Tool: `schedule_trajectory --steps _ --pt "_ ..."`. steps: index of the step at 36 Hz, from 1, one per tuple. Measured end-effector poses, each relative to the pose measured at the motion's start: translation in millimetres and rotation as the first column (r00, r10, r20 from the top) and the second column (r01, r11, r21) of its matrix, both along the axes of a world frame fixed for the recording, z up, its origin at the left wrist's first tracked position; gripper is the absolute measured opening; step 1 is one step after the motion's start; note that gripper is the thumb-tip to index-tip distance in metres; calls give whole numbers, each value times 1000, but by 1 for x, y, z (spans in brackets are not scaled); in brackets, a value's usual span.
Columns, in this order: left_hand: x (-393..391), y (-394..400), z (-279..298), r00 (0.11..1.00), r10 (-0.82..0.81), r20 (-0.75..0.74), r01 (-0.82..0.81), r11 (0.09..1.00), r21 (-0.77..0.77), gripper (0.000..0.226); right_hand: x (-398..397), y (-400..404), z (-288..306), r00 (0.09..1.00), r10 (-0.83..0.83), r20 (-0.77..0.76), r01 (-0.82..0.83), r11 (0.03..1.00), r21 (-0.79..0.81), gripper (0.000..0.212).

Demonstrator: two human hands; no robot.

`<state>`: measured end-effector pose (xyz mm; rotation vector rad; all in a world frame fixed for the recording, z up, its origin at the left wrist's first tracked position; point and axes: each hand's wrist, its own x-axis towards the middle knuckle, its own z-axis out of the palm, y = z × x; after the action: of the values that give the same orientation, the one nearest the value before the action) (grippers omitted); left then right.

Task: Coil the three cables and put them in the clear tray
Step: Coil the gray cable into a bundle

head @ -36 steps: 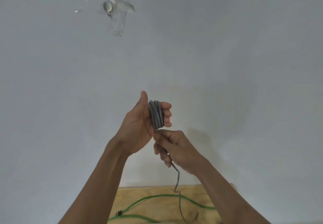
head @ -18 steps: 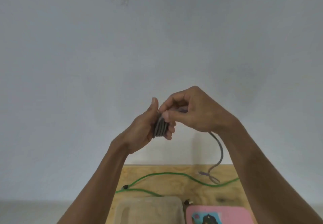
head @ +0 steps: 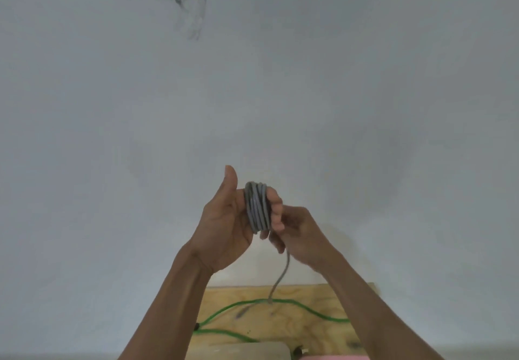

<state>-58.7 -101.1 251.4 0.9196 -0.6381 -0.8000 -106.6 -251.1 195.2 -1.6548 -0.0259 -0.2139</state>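
**Grey cable wound on the left hand**

The grey cable sits coiled around the left hand fingers, thumb up. The right hand pinches its loose tail just below the coil; fingertips partly hidden. The tail's end dangles over the green cable on the plywood worktop. The clear tray and a pink object are cut off below.
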Motion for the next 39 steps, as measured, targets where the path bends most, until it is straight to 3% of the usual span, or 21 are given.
schedule_trajectory --steps 6,10,14,18,22,27,31,37,39 --pt "17 -2 6 976 182 117 -193 977 92 77 -17 8 -4 1000 -24 -15 19 965 -260 19" --pt "22 -2 3 954 197 225 -240 954 182 73 -25 5 20 999 -32 30 43 839 -542 24" --pt "24 -3 -2 897 228 379 -337 907 252 78 -31 2 47 1000 18 13 -5 755 -656 26" --pt "24 0 -3 797 114 594 -380 858 345 83 -34 -7 77 994 82 73 -12 745 -666 19" --pt "12 1 -3 861 -30 507 -208 890 406 93 -19 -23 102 982 139 126 -7 696 -718 13" --pt "-4 1 1 944 -101 315 -6 947 321 92 2 -41 106 972 104 212 15 869 -494 16" --pt "-12 -2 3 965 -69 253 8 973 232 88 13 -39 82 972 109 210 -61 973 -221 14" --pt "-16 -8 5 967 72 245 -98 990 99 87 11 -16 39 988 77 135 -98 983 155 32" --pt "-15 -9 5 974 104 202 -116 992 50 88 5 -6 31 984 125 127 -152 961 232 23"
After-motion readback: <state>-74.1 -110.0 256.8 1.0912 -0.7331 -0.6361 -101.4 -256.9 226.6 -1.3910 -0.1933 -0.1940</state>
